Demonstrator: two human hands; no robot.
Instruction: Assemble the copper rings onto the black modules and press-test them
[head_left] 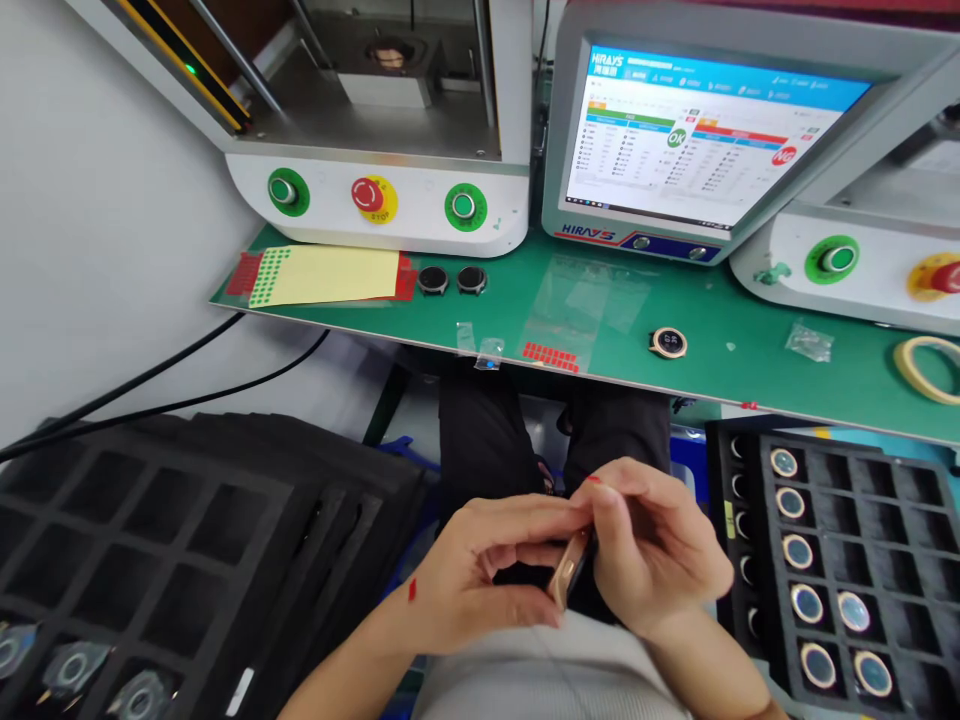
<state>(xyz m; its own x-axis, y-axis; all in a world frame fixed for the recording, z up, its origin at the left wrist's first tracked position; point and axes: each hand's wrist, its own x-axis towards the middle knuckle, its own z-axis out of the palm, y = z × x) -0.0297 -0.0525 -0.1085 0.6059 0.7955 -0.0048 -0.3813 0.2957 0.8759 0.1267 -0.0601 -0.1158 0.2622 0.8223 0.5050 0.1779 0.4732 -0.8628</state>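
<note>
My left hand is closed on a gold watch case, tilted edge-on so a button on its side shows; its face is turned away. Against it, my right hand has thumb and forefinger pinched together, with a small red sticker at their tips. How far the right fingers touch the watch case is hidden. Another red sticker is stuck on my left wrist. Both hands are over my lap, below the edge of the green bench.
Two dark watches and a gold watch lie on the bench, near a red sticker sheet and tape roll. Black foam trays flank me. Behind stand a machine and a monitor.
</note>
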